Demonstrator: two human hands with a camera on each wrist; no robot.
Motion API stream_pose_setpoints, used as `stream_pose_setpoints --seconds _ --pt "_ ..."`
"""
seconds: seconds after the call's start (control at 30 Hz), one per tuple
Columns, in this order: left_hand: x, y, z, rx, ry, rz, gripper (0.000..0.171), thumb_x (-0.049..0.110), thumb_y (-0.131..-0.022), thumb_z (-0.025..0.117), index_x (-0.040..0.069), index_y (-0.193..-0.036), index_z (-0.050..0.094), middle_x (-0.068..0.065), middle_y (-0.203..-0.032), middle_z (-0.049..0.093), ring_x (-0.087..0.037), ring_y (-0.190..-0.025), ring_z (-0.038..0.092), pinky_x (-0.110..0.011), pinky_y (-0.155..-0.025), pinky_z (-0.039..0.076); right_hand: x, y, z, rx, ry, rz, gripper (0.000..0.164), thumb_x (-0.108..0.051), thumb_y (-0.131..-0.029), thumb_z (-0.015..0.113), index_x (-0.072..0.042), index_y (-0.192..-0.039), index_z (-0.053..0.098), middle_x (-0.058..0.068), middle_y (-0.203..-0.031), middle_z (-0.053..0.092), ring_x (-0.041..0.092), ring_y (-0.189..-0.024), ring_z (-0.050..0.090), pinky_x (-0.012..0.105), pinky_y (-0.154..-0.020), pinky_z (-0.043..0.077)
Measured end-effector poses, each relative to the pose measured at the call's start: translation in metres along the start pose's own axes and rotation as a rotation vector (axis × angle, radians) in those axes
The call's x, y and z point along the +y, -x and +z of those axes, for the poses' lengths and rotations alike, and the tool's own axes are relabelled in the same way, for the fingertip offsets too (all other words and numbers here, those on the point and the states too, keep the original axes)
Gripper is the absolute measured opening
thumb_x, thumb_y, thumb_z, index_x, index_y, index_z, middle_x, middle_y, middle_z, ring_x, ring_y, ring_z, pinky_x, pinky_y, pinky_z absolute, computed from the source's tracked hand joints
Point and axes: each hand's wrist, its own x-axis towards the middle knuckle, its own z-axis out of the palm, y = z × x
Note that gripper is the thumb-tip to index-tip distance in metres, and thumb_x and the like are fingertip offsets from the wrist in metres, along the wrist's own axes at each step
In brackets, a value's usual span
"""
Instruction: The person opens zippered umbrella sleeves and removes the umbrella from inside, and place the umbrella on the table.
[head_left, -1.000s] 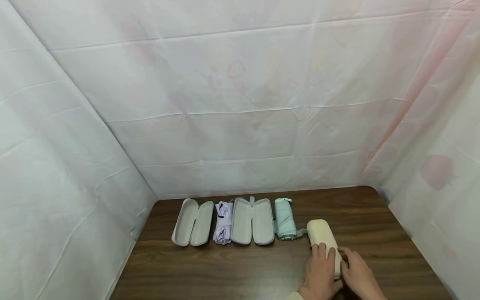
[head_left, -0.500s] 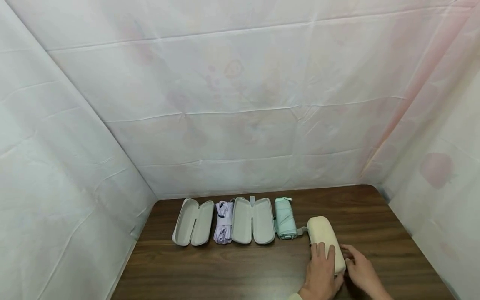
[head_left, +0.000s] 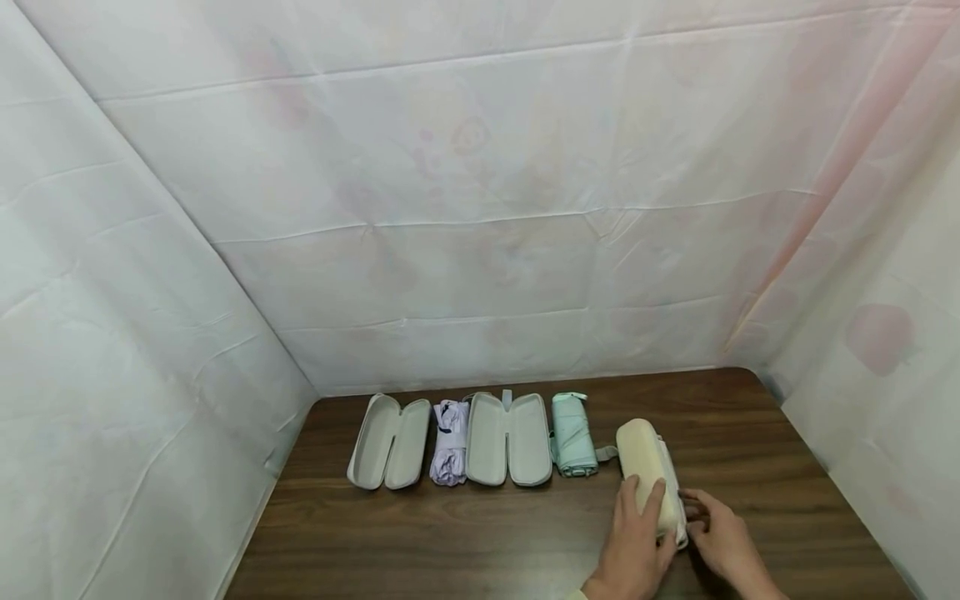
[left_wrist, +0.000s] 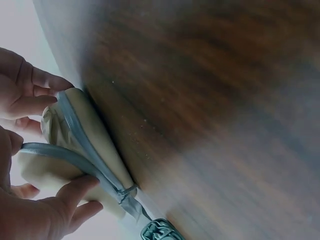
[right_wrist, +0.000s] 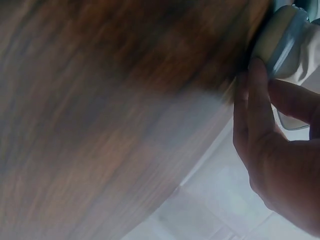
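Note:
A cream hard zip case (head_left: 647,467) lies near the table's right side, its two grey-edged halves parted along the right side. Cream cloth (left_wrist: 59,126) shows between them in the left wrist view. My left hand (head_left: 632,537) grips the upper half from the left, fingers over its top. At the near end, my right hand (head_left: 722,537) holds the lower half's rim between fingers and thumb. In the right wrist view, the fingertips of the right hand (right_wrist: 280,150) lie against that lower half.
Left of the case stand a mint folded umbrella (head_left: 573,435), an opened grey case (head_left: 487,442), a lilac folded umbrella (head_left: 450,442) and another opened grey case (head_left: 408,446), in a row along the back of the brown table (head_left: 435,550). A pale curtain (head_left: 465,250) hangs behind.
The cream case has gone from closed to parted along its right side, its upper half tilting left. My left hand has shifted slightly left with it; the right hand stays at the near end.

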Motion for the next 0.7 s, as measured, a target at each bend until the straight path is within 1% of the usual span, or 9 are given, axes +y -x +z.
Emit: stream_pose_setpoints --seconds 0.17,0.27,0.37,0.47,0.57,0.63,0.7 --pt "-0.002 0.005 -0.002 0.071 0.018 -0.013 0.068 0.029 -0.101 0.072 0.027 -0.162 0.042 -0.016 -0.153 0.041 -0.028 -0.126 0.061 -0.023 -0.083 0.058 0.0 -0.001 0.0 0.01 0.005 -0.002 0.047 0.014 -0.089 0.061 0.014 -0.136 0.057 0.025 -0.107 0.073 0.029 -0.087 0.071 0.036 -0.066 0.056" --pt "-0.003 0.007 -0.004 0.082 0.057 -0.026 0.068 0.022 -0.1 0.07 0.028 -0.162 0.043 -0.019 -0.156 0.039 -0.031 -0.123 0.063 -0.025 -0.081 0.059 -0.001 -0.002 0.0 0.013 0.014 0.011 0.048 0.014 -0.088 0.061 0.015 -0.136 0.057 0.024 -0.106 0.073 0.025 -0.085 0.067 0.033 -0.065 0.052" --pt "-0.005 0.008 -0.008 0.053 0.125 -0.041 0.064 0.014 -0.1 0.066 0.024 -0.16 0.046 -0.021 -0.157 0.036 -0.034 -0.124 0.063 -0.026 -0.08 0.06 -0.001 -0.004 0.0 0.02 0.03 0.01 0.048 0.014 -0.087 0.06 0.017 -0.134 0.057 0.025 -0.105 0.073 0.024 -0.082 0.065 0.034 -0.064 0.05" --pt "-0.009 0.008 -0.012 0.009 0.203 -0.08 0.061 0.01 -0.1 0.061 0.021 -0.158 0.047 -0.021 -0.158 0.035 -0.035 -0.12 0.064 -0.026 -0.076 0.06 -0.001 -0.006 0.0 0.036 0.048 -0.001 0.047 0.014 -0.087 0.059 0.017 -0.134 0.058 0.026 -0.105 0.074 0.025 -0.083 0.067 0.035 -0.065 0.051" --pt "-0.013 0.008 -0.015 -0.039 0.29 -0.145 0.057 0.009 -0.1 0.06 0.021 -0.155 0.047 -0.019 -0.159 0.034 -0.032 -0.111 0.067 -0.027 -0.071 0.058 -0.002 -0.008 -0.001 0.062 0.062 -0.019 0.046 0.015 -0.087 0.057 0.016 -0.133 0.059 0.026 -0.106 0.075 0.028 -0.087 0.071 0.037 -0.067 0.053" --pt "-0.015 0.009 -0.016 -0.06 0.353 -0.189 0.055 0.009 -0.102 0.059 0.021 -0.154 0.047 -0.018 -0.16 0.033 -0.03 -0.104 0.068 -0.029 -0.069 0.056 -0.002 -0.009 -0.002 0.066 0.068 -0.027 0.046 0.015 -0.087 0.056 0.017 -0.133 0.058 0.027 -0.106 0.074 0.028 -0.086 0.07 0.038 -0.066 0.054" --pt "-0.018 0.01 -0.017 -0.081 0.428 -0.238 0.051 0.01 -0.104 0.057 0.021 -0.153 0.047 -0.016 -0.162 0.033 -0.023 -0.092 0.067 -0.028 -0.066 0.053 -0.002 -0.011 -0.002 0.069 0.076 -0.031 0.046 0.015 -0.087 0.055 0.018 -0.133 0.058 0.028 -0.105 0.073 0.028 -0.086 0.071 0.038 -0.066 0.054"
